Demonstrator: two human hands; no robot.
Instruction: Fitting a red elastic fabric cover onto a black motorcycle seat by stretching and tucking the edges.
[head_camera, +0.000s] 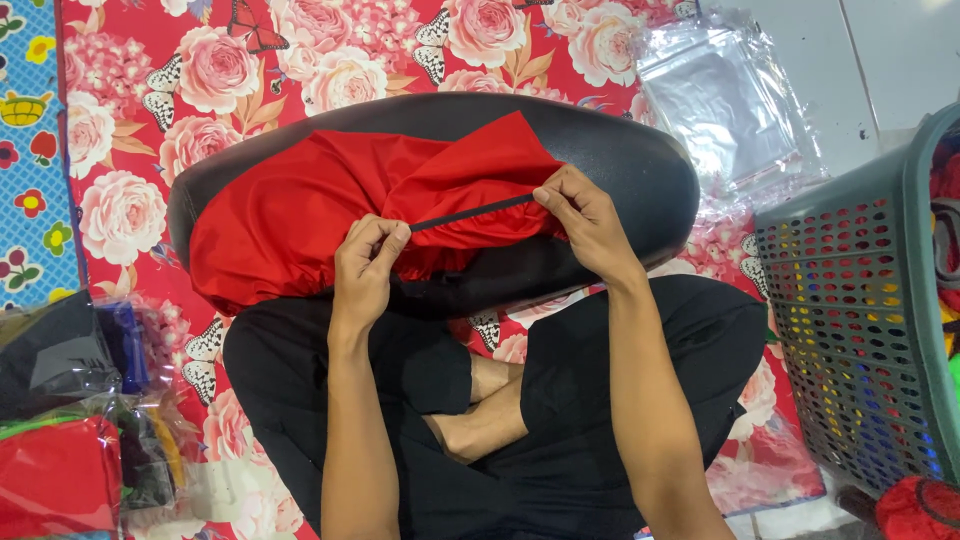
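Clerk: On the floor, largest first — floral mat (130, 215), red with pink roses, spread under everything; the person sits cross-legged on it.

Checker: Next down?

Clerk: Black seat (640, 165), a long padded form lying across the lap, its left part wrapped in a red cover (290, 215). Grey perforated basket (850, 330) stands at the right, apart from the seat. Clear plastic bag (725, 100) lies beyond the seat's right end; packed bags of cloth (60, 470) sit at lower left.

Checker: Hands?

Clerk: Right hand (585, 222) — fingers pinched shut on the far end of a black elastic strip (470, 212), resting against the seat's side. Left hand (368, 262) — thumb and fingers closed on the strip's near end, at the cover's gathered hem. Strip is drawn straight between them, smallest item listed.

Checker: Handling note?

Clerk: Judgement only: even tension from both pinches should keep the strip flat and untwisted. Pulling along the hem line, not away from the seat, likely stops the red cloth bunching or slipping off the edge. Grip close to the cloth looks wise, since a thin elastic can snap back if one pinch loosens.
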